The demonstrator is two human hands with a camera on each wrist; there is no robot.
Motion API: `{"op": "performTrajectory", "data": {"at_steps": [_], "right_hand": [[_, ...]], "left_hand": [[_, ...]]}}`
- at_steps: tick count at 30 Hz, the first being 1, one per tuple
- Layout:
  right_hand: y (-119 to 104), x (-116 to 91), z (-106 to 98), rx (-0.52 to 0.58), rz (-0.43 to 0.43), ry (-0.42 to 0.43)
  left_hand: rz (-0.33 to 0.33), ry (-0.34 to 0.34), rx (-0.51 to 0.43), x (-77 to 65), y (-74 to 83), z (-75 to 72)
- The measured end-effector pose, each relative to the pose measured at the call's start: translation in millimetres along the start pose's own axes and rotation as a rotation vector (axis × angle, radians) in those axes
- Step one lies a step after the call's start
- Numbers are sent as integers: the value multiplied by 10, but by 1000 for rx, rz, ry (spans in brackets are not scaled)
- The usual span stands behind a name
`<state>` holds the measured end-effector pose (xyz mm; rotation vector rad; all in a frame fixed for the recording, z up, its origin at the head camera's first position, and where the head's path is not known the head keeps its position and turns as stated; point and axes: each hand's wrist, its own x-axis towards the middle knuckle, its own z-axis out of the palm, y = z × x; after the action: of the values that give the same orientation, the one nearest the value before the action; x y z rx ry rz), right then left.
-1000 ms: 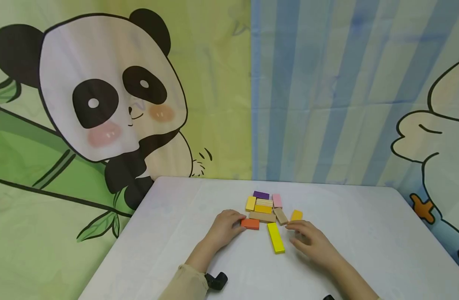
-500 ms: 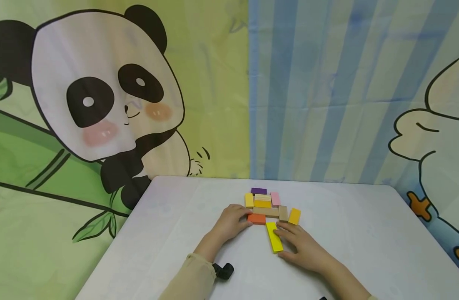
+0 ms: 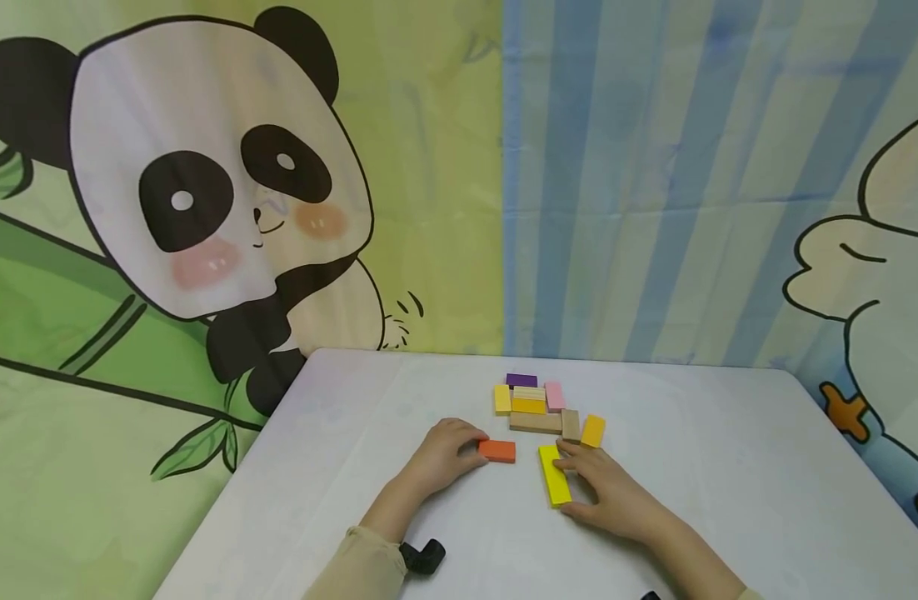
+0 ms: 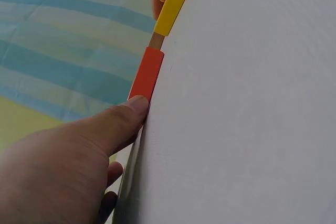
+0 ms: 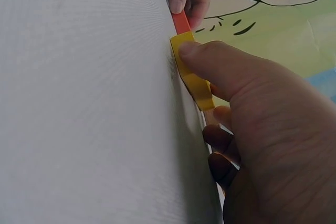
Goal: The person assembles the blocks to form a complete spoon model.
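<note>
My left hand (image 3: 446,457) pinches one end of an orange-red wooden block (image 3: 498,452), which lies flat on the white table. In the left wrist view the thumb (image 4: 137,104) presses on the orange-red block's end. My right hand (image 3: 611,492) grips a long bright yellow block (image 3: 553,477) along its right side. The right wrist view shows the thumb (image 5: 190,51) against this yellow block (image 5: 195,80), the other fingers partly hidden behind it. Just beyond lie a long tan block (image 3: 536,423), a short upright-looking tan block (image 3: 571,425) at its right end, and an orange-yellow block (image 3: 593,431).
Farther back, a purple block (image 3: 521,380), a pink block (image 3: 554,397), a pale yellow block (image 3: 501,400) and a yellow block (image 3: 528,406) with striped wood behind it form a cluster. Printed curtains (image 3: 654,183) hang behind the table's back edge (image 3: 654,364).
My right hand has moved left from beside the tan block onto the yellow block. The short tan block has straightened. The orange-red block went rightward to the long tan block, then back left with my left hand.
</note>
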<state>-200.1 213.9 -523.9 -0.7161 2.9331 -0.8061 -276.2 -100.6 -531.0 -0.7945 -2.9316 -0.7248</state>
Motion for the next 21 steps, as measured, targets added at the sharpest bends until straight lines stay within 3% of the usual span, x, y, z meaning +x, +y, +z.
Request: {"op": "performTrajectory", "data": {"at_steps": [15, 21], "right_hand": [[25, 76, -103, 65, 11, -45], [10, 113, -78, 85, 40, -45]], "left_hand": [[69, 71, 27, -36, -26, 50], [55, 64, 40, -49, -35, 56]]}}
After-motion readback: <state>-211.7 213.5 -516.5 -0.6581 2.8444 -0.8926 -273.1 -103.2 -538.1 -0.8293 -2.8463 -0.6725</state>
